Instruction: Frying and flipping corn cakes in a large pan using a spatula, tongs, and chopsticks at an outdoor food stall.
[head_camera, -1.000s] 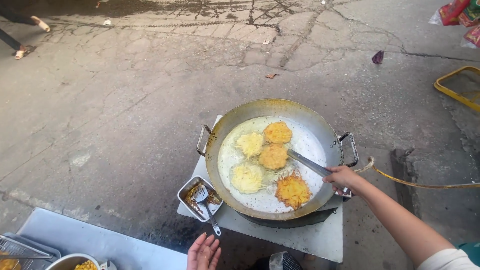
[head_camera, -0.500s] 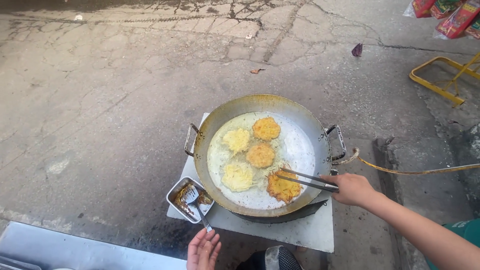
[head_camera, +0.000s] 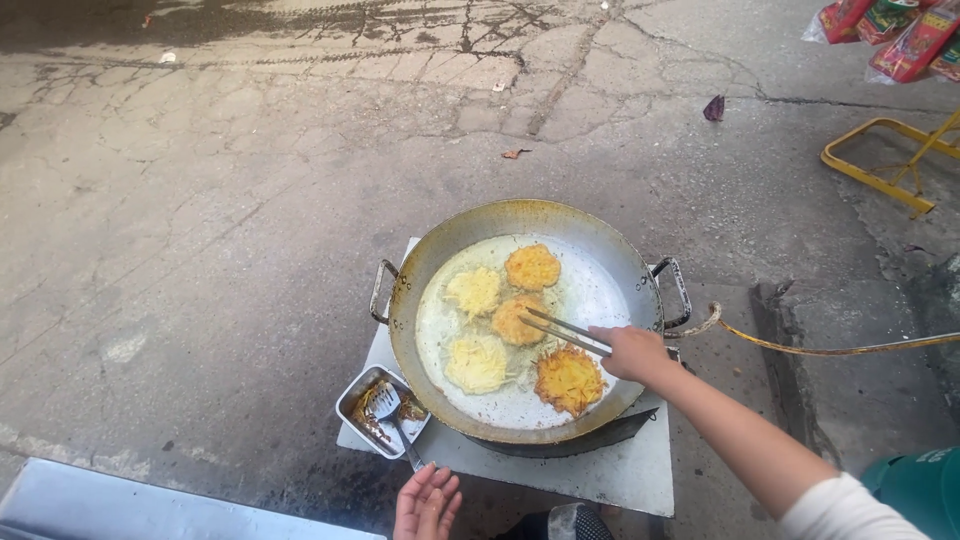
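While right hand (head_camera: 632, 352) grips tongs (head_camera: 565, 332) | left hand (head_camera: 426, 503) open, idle

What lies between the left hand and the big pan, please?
In the head view, a small metal tray holding a spatula lies between the left hand and the pan.

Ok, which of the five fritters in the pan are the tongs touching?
The middle fritter: the tongs in the right hand have their tips on it; the other four lie apart.

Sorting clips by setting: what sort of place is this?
Most likely an outdoor street-food stand. A wide metal frying pan of golden fritters sits on a small burner table set on cracked concrete pavement, and the right hand works metal tongs over the pan.
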